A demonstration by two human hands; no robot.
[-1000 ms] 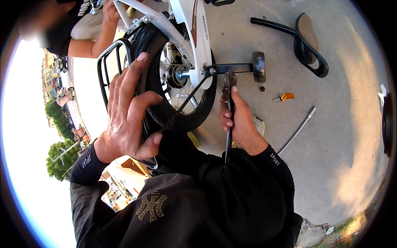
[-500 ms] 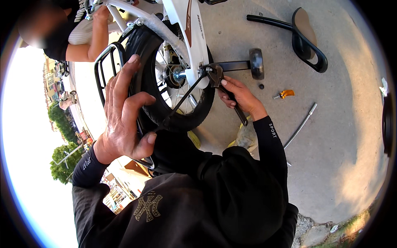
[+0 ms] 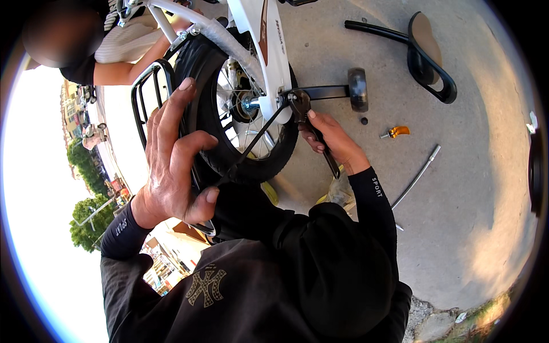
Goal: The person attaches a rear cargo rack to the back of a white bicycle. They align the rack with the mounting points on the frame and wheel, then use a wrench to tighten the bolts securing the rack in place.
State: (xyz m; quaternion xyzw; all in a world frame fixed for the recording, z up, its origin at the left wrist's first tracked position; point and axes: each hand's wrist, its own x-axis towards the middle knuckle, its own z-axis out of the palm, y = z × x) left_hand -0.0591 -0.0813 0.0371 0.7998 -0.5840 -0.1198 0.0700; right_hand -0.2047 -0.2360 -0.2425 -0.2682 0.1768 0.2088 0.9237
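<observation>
A small white bicycle frame with a fat black tyre is before me. My right hand holds a dark adjustable wrench by its handle. The wrench's head is at the rear axle end, where a black rack stay and the arm of a training wheel meet; its jaws' exact seating is too small to tell. My left hand lies against the black rear rack beside the tyre, its fingers spread and bent, gripping nothing visible.
On the concrete at right are a saddle with its post, an orange clamp, a small black cap and a thin metal rod. A yellowish plastic bag is below my right hand. Another person's arm reaches toward the frame at upper left.
The wrench and my right hand have shifted very slightly, along with the whole view. At upper left, the other person's head and forearm have moved. My left hand keeps its pose.
</observation>
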